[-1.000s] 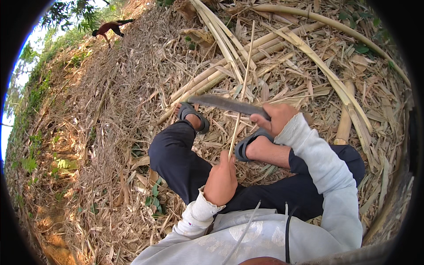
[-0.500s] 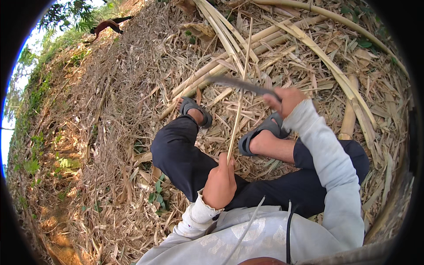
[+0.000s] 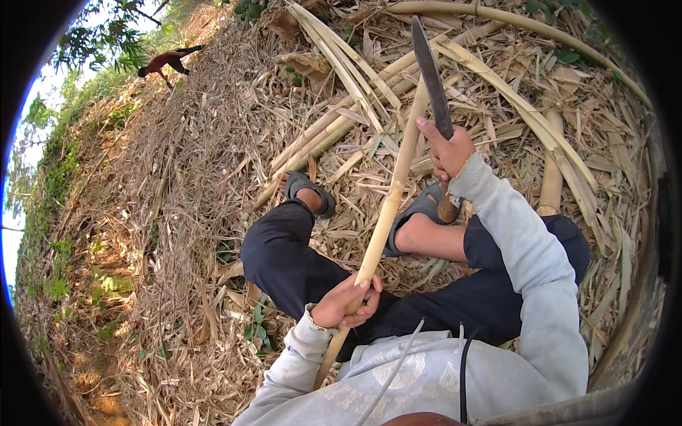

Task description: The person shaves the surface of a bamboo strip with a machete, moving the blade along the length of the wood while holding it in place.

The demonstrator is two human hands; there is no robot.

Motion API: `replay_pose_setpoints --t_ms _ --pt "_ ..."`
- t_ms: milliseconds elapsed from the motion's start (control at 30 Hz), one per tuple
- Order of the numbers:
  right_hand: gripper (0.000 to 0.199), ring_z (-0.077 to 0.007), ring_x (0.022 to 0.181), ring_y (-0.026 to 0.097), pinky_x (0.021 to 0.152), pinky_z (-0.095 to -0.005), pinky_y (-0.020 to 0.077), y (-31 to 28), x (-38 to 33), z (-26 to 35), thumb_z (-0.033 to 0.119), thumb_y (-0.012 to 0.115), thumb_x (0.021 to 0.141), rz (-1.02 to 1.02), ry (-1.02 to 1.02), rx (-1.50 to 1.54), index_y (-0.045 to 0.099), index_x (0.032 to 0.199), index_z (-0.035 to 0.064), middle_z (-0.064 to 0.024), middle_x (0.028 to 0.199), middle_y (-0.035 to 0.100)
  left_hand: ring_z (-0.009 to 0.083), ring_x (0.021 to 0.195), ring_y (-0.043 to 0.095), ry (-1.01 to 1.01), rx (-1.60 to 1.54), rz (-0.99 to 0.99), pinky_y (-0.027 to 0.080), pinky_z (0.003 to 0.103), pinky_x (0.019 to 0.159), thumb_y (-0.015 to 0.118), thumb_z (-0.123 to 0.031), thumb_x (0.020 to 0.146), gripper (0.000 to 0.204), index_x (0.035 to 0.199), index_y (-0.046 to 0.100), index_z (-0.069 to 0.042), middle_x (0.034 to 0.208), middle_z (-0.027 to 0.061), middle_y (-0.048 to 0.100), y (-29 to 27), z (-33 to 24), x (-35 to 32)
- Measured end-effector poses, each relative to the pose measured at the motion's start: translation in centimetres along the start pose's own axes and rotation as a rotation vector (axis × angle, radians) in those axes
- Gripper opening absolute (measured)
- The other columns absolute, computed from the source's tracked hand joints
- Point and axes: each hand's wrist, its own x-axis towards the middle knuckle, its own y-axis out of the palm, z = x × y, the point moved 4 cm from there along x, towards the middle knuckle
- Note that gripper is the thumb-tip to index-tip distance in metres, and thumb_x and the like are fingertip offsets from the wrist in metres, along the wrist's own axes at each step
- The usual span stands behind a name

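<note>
My left hand (image 3: 348,302) is wrapped round a split bamboo strip (image 3: 389,211), close to my body. The strip slants up and away to the right, its broad pale face showing, and its lower end passes by my left sleeve. My right hand (image 3: 452,153) grips a machete (image 3: 432,79), the dark blade pointing away from me and the brown handle end (image 3: 447,207) sticking out below the fist. The far part of the strip lies just left of the blade and my right thumb. Whether they touch, I cannot tell.
Split bamboo strips (image 3: 522,106) and bamboo poles (image 3: 320,138) lie beyond my sandalled feet (image 3: 309,193). A long curved pole (image 3: 511,18) runs along the far right. Dry bamboo husks cover the ground. Another person (image 3: 169,64) bends over on the slope, far left.
The machete has swung from pointing left across the strip to pointing away from me. The strip has turned from its thin edge to its broad face, and its lower end now shows below my left hand.
</note>
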Motion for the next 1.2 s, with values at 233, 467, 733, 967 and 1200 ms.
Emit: replay_pose_setpoints --t_ms 233,467,733,967,1200 --pt "0.029 -0.0077 0.035 0.031 0.033 -0.0263 0.0301 0.7 -2.0 1.8 0.031 0.062 0.094 0.231 0.027 0.301 0.049 0.094 0.0059 0.005 0.05 0.03 0.0208 0.062 0.06 0.119 -0.023 -0.13 0.05 0.029 0.06 0.021 -0.067 0.095 0.075 0.118 0.047 -0.001 0.091 0.0145 0.056 0.8 0.1 1.2" --pt "0.028 -0.0073 0.036 0.031 0.034 -0.0254 0.0291 2.0 -4.2 3.0 0.032 0.059 0.096 0.288 0.016 0.258 0.053 0.099 0.0051 0.0055 0.05 0.031 0.0223 0.062 0.061 0.157 0.134 -0.082 0.052 0.032 0.062 0.012 -0.068 0.095 0.081 0.107 0.054 0.001 0.078 0.0116 0.059 0.8 -3.2 7.4" --pt "0.047 -0.0179 0.051 0.056 0.05 -0.0329 0.0439 1.4 -4.6 3.5 0.05 0.06 0.092 0.078 -0.603 -0.557 0.067 0.095 0.0032 -0.0044 0.054 0.051 0.0063 0.031 0.028 0.198 -0.044 -0.159 0.025 0.021 0.03 0.033 -0.048 0.102 0.044 0.085 0.043 -0.009 0.049 -0.0004 0.036 0.4 -6.2 5.4" --pt "0.063 -0.0348 0.066 0.063 0.056 -0.0401 0.0503 4.1 -7.3 2.3 0.065 0.06 0.08 0.208 -0.795 -1.041 0.058 0.089 0.0022 -0.0138 0.072 0.06 0.0069 0.031 0.028 0.158 0.072 -0.33 0.022 0.022 0.03 0.034 -0.047 0.103 0.043 0.085 0.045 -0.01 0.047 -0.0017 0.033 1.7 -7.2 4.6" --pt "0.063 -0.0329 0.059 0.065 0.051 -0.041 0.0512 4.8 -8.9 3.7 0.066 0.062 0.079 0.241 -0.879 -1.097 0.057 0.078 0.0038 -0.0131 0.064 0.061 0.0064 0.032 0.029 0.316 0.183 -0.468 0.023 0.021 0.031 0.034 -0.041 0.104 0.042 0.082 0.046 -0.007 0.047 -0.0028 0.034 3.3 -5.7 4.6"
